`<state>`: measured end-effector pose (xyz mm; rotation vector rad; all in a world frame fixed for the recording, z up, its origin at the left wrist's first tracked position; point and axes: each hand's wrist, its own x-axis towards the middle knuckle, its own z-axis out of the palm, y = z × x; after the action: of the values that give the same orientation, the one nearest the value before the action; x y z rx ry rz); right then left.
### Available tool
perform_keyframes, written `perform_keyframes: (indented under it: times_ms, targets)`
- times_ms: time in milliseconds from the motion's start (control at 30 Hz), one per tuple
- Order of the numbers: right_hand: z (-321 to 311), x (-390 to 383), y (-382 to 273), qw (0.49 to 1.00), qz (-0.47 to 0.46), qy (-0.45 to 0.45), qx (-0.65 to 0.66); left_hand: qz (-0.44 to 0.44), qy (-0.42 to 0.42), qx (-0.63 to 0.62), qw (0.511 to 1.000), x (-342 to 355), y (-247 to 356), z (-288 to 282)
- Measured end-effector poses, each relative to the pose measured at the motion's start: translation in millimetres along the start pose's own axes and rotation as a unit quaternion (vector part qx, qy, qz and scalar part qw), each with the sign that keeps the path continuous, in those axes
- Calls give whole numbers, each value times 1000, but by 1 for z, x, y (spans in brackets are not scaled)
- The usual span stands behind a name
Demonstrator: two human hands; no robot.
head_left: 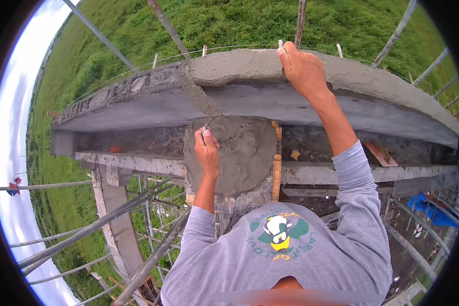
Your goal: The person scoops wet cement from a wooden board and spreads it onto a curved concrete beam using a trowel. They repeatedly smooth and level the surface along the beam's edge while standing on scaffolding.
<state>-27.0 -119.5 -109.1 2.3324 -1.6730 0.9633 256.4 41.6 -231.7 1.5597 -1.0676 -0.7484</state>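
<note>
My left hand (206, 150) is closed on a trowel handle (206, 127) over a broad heap of wet grey mortar (245, 153) on a wood-edged board (276, 173). A mortar-covered strip (201, 99) runs from beyond that handle up to the ledge; whether it is the blade is hard to tell. My right hand (303, 71) grips a pale tool handle (280, 44) at the freshly coated concrete ledge (229, 66); the rest of that tool is hidden. A thin line (125, 74) stretches along the ledge's outer side.
A concrete gutter channel (132, 140) runs sideways, holding an orange pipe stub (116, 149), a small wood block (295, 154) and a board (380, 153). Scaffold pipes (137, 209) surround it at both sides and below. A blue tarp (428, 206) lies lower right. Grass (234, 20) lies far below.
</note>
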Motion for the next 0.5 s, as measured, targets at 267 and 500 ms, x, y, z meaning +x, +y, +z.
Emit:
perform_keyframes:
  times_ms: [267, 500]
  targets:
    - [-8, 2, 9, 997, -41, -64, -14, 18, -42, -18, 999, -17, -69, 113]
    - [-17, 6, 9, 991, -7, -135, 4, 120, -240, 77, 960, -62, -56, 150]
